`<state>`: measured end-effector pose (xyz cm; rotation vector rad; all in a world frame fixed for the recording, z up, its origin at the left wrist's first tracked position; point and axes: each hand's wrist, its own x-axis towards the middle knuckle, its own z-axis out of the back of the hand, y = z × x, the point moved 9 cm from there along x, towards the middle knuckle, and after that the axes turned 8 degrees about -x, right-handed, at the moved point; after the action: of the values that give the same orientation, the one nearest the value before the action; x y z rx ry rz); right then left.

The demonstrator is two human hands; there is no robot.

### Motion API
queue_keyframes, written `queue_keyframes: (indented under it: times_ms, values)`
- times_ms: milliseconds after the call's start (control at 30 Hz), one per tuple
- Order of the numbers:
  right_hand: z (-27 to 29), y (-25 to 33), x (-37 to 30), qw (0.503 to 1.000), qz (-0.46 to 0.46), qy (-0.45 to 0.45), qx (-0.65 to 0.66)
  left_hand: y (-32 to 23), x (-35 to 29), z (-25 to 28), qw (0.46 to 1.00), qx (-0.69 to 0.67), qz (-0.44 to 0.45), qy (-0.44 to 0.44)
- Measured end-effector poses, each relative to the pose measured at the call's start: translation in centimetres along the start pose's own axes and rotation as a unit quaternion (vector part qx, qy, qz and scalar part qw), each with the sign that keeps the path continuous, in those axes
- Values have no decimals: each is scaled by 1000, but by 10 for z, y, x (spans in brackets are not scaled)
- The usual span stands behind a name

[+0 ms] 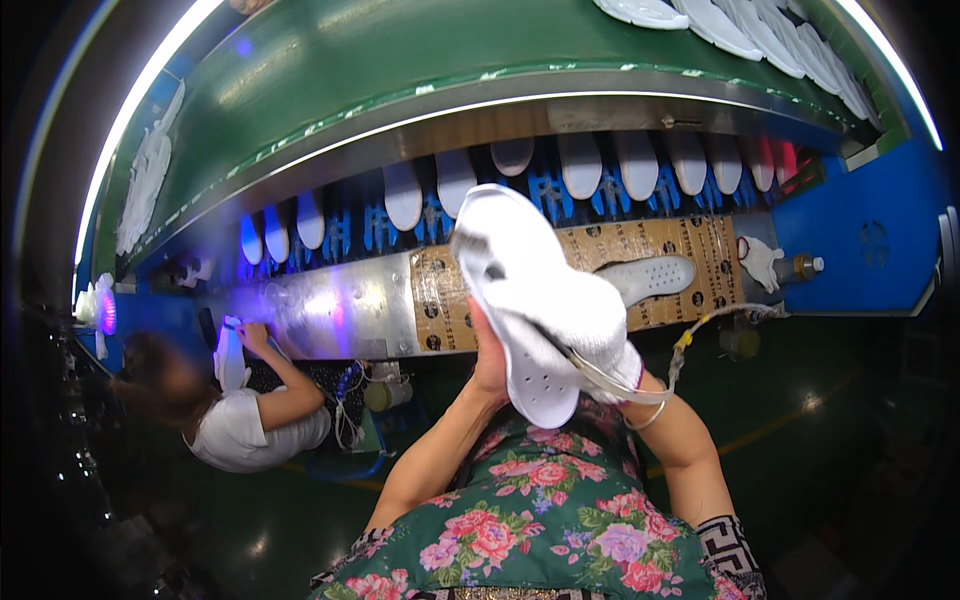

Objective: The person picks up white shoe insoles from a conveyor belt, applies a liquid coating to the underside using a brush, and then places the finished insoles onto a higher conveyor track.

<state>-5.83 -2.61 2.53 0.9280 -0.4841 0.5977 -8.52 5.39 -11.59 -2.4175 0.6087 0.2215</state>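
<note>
My left hand (488,352) grips the edge of a white shoe insole (510,245), its fingers partly hidden underneath. The insole is tilted up in front of me and has small holes near its lower end. Over its middle lies my right hand (578,322) in a bulky white glove, closed and touching the insole. A slim dark-edged strip shows along the glove's lower side; I cannot make out what it is. From near the right wrist a pale cord (672,372) runs to the bench. Another insole, grey and perforated (655,276), rests on a cardboard sheet (708,255) beyond my hands.
Soles (403,195) stand in a row on blue holders (550,196) under the green conveyor (400,60). More white pieces (745,30) lie at the far right. A glove (760,262) and a bottle (800,267) sit at the bench's right end. At left, a co-worker (265,415) handles a white piece.
</note>
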Motion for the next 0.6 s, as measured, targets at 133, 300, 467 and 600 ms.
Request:
queue_keyframes:
  times_ms: [133,300,467,600]
  values:
    - [33,-10,18,984,-90,-104,110,-29,-1,-18,971,-145,-62,177]
    - [-3,9,7,998,23,-5,60,-39,2,12,995,65,-60,-41]
    - [10,-11,16,980,-85,-14,181,-52,2,24,995,17,-92,-36]
    - [2,9,7,999,15,-20,42,-51,3,34,997,-19,-71,-16]
